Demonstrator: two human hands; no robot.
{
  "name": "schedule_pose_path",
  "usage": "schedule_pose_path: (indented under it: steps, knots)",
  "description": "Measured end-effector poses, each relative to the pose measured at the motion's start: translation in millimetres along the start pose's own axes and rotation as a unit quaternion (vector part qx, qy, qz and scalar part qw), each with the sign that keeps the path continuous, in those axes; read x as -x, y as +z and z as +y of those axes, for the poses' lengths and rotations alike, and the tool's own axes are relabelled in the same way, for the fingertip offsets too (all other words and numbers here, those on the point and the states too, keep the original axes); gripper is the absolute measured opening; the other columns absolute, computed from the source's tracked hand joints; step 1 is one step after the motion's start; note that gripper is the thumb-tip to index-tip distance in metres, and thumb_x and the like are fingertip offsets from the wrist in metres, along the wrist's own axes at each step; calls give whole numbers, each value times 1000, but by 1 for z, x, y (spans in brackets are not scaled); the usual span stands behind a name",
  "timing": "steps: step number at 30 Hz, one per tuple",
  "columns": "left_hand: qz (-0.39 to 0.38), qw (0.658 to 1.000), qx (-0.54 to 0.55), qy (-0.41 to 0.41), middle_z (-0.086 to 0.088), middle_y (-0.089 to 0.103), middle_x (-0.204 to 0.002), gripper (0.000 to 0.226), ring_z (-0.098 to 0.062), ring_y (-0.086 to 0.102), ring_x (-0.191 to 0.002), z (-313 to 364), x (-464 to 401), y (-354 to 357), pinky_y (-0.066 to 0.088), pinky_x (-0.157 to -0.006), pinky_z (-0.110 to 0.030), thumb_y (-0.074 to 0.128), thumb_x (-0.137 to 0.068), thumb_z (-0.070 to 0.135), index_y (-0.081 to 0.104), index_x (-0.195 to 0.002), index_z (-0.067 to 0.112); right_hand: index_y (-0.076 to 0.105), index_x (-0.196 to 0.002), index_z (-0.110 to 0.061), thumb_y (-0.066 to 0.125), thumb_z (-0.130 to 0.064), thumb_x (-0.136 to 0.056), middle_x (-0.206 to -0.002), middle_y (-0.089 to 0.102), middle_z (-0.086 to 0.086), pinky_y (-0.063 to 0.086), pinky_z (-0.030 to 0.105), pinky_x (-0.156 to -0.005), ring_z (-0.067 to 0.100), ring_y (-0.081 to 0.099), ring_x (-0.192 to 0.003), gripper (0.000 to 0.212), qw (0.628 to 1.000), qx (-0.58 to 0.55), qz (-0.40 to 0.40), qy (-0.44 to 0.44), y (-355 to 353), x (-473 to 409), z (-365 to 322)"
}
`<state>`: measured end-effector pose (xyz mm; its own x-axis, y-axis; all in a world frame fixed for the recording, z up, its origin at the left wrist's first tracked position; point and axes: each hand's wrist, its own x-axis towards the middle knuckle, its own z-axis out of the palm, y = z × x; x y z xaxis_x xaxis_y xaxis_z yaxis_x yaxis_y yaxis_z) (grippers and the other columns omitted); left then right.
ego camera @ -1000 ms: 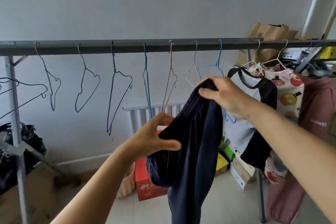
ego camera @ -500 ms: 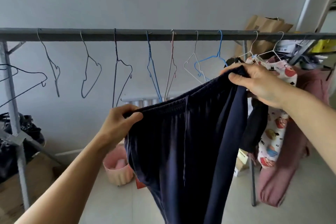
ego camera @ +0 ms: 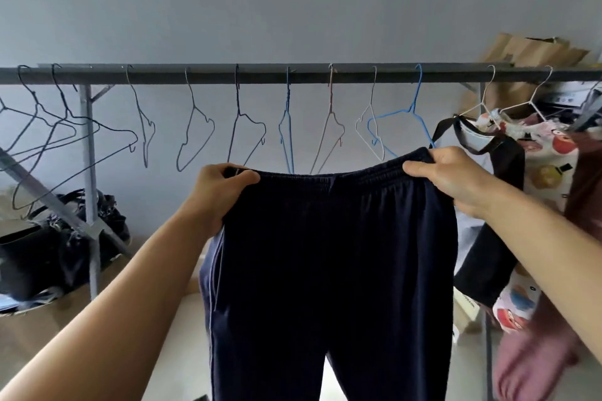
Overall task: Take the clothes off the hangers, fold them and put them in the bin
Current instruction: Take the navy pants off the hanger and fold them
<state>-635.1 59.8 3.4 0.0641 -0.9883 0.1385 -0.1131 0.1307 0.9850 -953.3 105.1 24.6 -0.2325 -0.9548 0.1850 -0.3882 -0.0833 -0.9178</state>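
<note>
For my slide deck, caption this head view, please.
Both hands, left hand and right hand, hold navy trousers by the waistband before a rail of hangers.

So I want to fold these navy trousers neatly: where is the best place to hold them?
Hold the navy trousers at the two ends of the elastic waistband, from above and outside. The left hand and right hand already pinch there, so the waist is spread flat and both legs hang straight down.
</note>
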Motion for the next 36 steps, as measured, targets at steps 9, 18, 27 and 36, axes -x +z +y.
schedule_pose_path:
  steps: [9,18,27,36]
  knots:
    - [-33,991,126,16,-11,66,-85,32,-14,65,-64,22,26,76,53,-53,-19,70,-89,10,59,-116,-5,70,-84,-5,69,-22,-83,-81,71,15,55,43,-73,27,68,-79,18,989,28,92,-116,87,16,-20]
    - [-94,989,108,43,-12,68,-98,41,-18,68,-85,47,48,83,56,-80,-30,54,-98,39,58,-113,2,62,-67,-12,61,-35,-93,-60,61,-1,49,28,-57,12,58,-58,35,978,-10,120,-173,98,17,-36]
    - [-214,966,144,18,-8,69,-120,69,-21,67,-111,50,45,69,53,-99,-38,38,-96,62,66,-122,4,59,-111,-13,69,-17,-86,-97,68,0,54,20,-73,15,67,-92,28,989,-62,26,-128,99,14,-31]
    - [-117,851,-405,314,10,66,-99,75,-16,59,-99,72,5,62,45,-93,-39,66,-54,81,61,-109,31,65,-99,-10,60,-6,-93,-96,71,10,54,40,-90,24,68,-95,8,964,-198,-13,-178,73,14,-47]
